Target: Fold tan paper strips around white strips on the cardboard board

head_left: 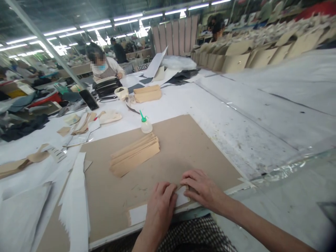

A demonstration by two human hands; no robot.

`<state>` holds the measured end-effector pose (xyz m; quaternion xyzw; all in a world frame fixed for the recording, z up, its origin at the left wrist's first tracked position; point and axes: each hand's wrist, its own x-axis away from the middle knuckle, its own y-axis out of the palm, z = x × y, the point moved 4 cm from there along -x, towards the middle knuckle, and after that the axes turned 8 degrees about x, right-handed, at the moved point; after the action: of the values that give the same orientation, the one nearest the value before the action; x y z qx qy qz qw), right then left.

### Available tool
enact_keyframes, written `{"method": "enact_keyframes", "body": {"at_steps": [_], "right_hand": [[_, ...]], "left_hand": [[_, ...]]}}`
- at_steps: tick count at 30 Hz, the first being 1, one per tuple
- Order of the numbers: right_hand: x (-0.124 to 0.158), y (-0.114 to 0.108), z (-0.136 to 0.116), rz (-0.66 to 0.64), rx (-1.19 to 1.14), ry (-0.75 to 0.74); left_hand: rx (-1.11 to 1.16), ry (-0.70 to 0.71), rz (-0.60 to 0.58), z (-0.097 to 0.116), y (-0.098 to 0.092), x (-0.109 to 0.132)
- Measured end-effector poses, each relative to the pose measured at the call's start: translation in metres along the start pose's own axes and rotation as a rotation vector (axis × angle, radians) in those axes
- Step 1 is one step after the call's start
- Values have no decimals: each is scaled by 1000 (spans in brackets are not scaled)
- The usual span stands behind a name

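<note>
Left hand [160, 207], right hand [203, 190] on white strip [138, 214]

No words, numbers or signs can be read. The white slip [183, 199] at the near edge of the brown board [189, 147] looks bare. The bottle [146, 126] at the board's far edge is too small to tell.

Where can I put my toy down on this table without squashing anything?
The brown board is bare between the stack of tan strips and the right hand. The white table right of the board is bare too. Left of the board is crowded with paper scraps and white sheets.
</note>
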<state>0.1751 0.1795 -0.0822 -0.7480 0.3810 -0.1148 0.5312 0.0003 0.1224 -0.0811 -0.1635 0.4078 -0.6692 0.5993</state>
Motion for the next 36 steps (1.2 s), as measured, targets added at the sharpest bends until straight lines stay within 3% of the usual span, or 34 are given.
{"method": "enact_keyframes", "body": {"at_steps": [10, 15, 23, 29, 36], "right_hand": [[8, 4, -8, 105, 214, -128], [12, 10, -15, 142, 312, -156], [32, 5, -21, 327, 120, 135], [52, 12, -29, 375, 91, 150], [53, 10, -26, 312, 77, 186]], "left_hand": [[-265, 164, -133, 9, 12, 10], [-176, 109, -73, 11, 12, 2], [-52, 63, 12, 9, 22, -11], [31, 19, -49, 8, 24, -18], [11, 58, -128, 14, 30, -22]]}}
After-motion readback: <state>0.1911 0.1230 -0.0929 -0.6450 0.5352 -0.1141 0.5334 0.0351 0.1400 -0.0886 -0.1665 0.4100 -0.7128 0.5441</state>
